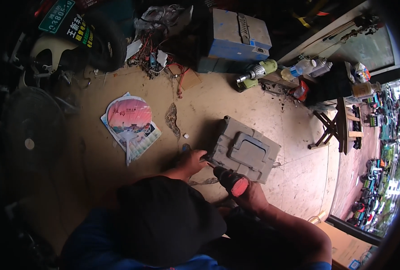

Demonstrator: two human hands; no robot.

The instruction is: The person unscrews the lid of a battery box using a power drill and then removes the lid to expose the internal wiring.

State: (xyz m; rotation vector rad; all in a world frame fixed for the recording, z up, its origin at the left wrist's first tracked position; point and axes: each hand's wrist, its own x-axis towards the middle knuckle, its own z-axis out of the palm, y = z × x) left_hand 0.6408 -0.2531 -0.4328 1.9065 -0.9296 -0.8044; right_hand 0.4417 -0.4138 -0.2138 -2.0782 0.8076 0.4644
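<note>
My right hand (pixel 253 198) is wrapped round a red and black power drill (pixel 231 181), whose bit points up and left toward my left hand (pixel 192 163). The fingers of my left hand are closed at the near left corner of a grey plastic case (pixel 247 150). Something small and dark is at my left fingertips, beside the bit; I cannot make out what it is. The case lies on the floor, with a recessed handle shape on its upper face. A dark rounded shape hides part of the floor below my hands.
A round pink hand fan (pixel 130 114) lies on papers at left. Farther off are tangled wires (pixel 152 58), a blue and grey box (pixel 240 38) and a green drill (pixel 258 72). Bottles (pixel 301 67) and a wooden stool (pixel 341 126) stand at right. Cracks mark the floor.
</note>
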